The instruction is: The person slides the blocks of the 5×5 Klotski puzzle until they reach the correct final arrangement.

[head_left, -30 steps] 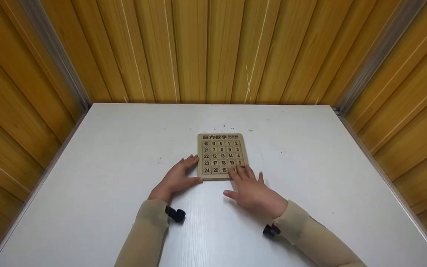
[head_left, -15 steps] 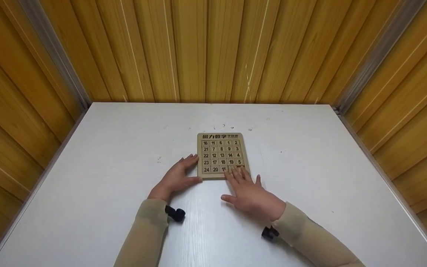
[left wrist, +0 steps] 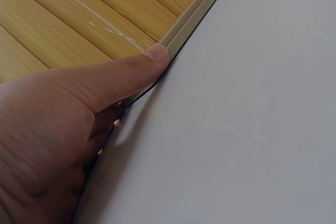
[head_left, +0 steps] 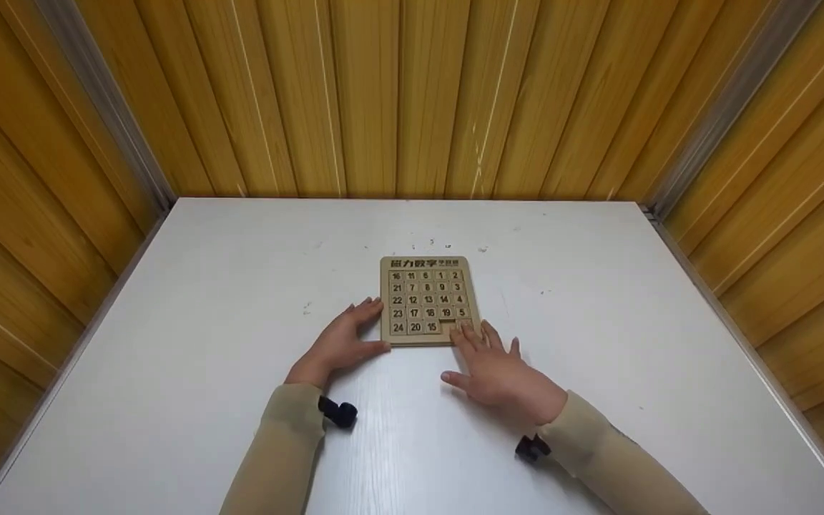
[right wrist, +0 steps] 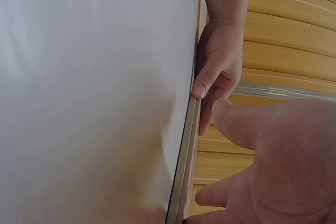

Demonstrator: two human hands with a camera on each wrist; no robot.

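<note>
A wooden number sliding puzzle lies flat on the white table in the head view. Its numbered tiles sit in a grid, with a bare slot in the bottom row just right of tile 15. My left hand holds the lower left corner, thumb on the front edge and fingertips along the left side. My right hand reaches in from the right with fingers spread and fairly straight. Its fingertips rest on the bottom right corner, partly covering a tile there. In the left wrist view the left thumb presses the puzzle's edge.
The white table surrounds the puzzle, with small dark marks beyond its far edge. Wood-patterned panels enclose the back and both sides. A black wrist camera sits on the left sleeve, another on the right.
My right hand shifted slightly left and nearer, then moved right. The slot beside tile 15 has come into view, and tile 5 is uncovered. The left hand and the board stayed put.
</note>
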